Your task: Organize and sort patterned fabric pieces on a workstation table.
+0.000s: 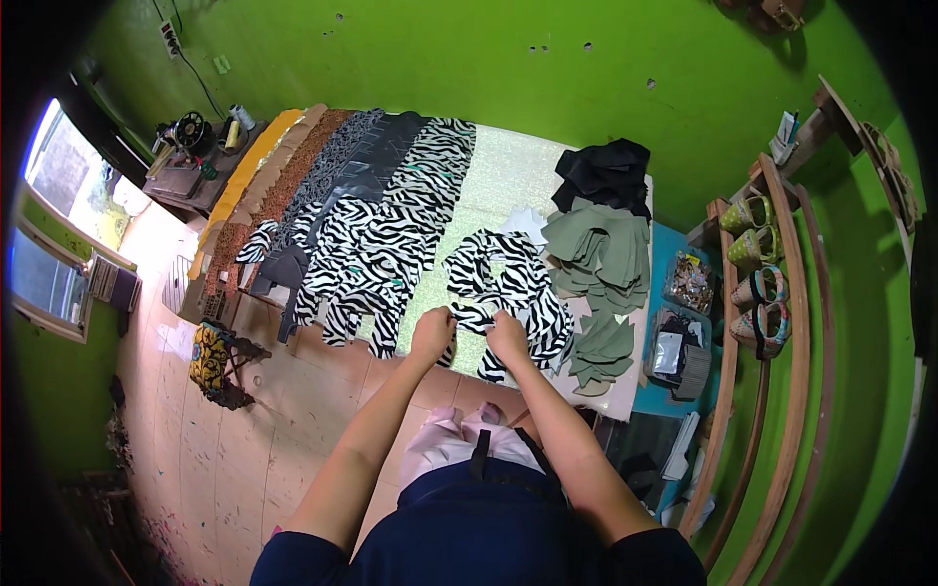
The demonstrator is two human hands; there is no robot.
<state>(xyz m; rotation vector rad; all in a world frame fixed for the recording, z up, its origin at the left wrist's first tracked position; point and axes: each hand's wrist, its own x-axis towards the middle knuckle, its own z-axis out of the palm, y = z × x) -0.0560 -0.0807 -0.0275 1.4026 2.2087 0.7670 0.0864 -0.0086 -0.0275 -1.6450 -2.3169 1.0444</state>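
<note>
A small zebra-striped fabric piece [474, 317] is stretched between my two hands at the table's near edge. My left hand [431, 338] is closed on its left end, and my right hand [506, 340] grips the other end. Just beyond and to the right lies a heap of cut zebra-striped pieces [508, 264]. Left of my hands, larger zebra-striped pieces [357, 249] are spread over the table and partly hang over its front edge. Beneath them shows a pale, glittery sheet [489, 176]. My fingertips are partly hidden by the fabric.
Green cut pieces [601, 254] and a black pile [601, 176] lie at the right. Grey, brown and yellow material strips [259, 156] cover the left end. A sewing machine [188, 130] stands beyond. Shoes [750, 244] sit on a wooden rack at right; a stool [210, 356] stands at left.
</note>
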